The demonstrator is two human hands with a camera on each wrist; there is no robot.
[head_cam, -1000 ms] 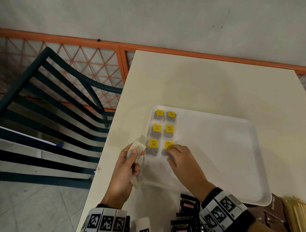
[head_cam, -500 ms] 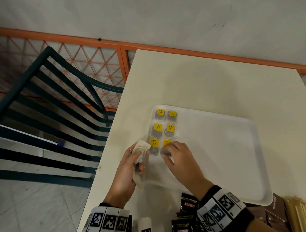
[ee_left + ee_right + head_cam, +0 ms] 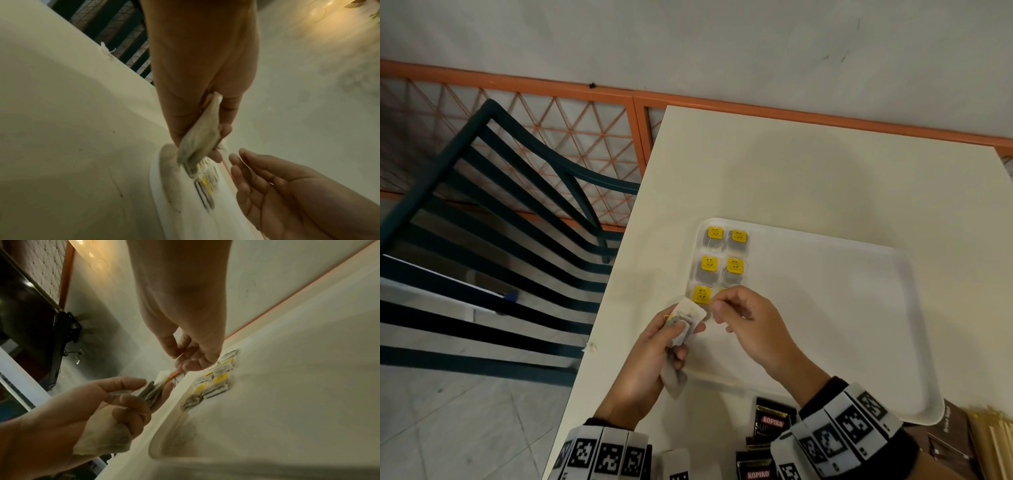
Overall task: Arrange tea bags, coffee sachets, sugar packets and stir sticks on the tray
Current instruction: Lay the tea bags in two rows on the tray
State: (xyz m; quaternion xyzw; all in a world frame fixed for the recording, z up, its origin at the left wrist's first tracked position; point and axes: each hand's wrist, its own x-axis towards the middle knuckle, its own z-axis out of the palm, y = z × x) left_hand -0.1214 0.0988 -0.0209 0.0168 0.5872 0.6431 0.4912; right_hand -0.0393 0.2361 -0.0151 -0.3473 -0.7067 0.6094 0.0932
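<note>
In the head view, a white rectangular plastic tray [image 3: 825,308] lies on a cream table [image 3: 808,178], and along its left end sit grey paper tea bags with square yellow tags [image 3: 736,265], laid in two columns; five tags show, and the spot for a sixth is hidden under the right hand [image 3: 750,329]. The left hand [image 3: 654,363] hovers over the tray's left rim and grips a small bundle of loose tea bags [image 3: 686,320], thumb on top. The right hand's fingers are curled towards that bundle, tips just beside it. Black Kopiko coffee sachets [image 3: 770,419] lie on the table near the person, with brown packets and pale wooden stir sticks [image 3: 993,442] at the lower right, none on the tray. In the left wrist view, the left hand [image 3: 201,91] pinches the bundle [image 3: 197,141] edge-on above the tray, while the right hand [image 3: 292,186] comes in loosely spread, fingertips close to the bundle but apart from it and holding nothing. In the right wrist view, the right hand [image 3: 189,352] has thumb and forefinger drawn narrow, empty as far as can be seen, above the laid bags [image 3: 216,381]. The step in hand looks like laying out tea bags; the next move calls for peeling one bag from the bundle without dragging others, then setting it below the rows.
</note>
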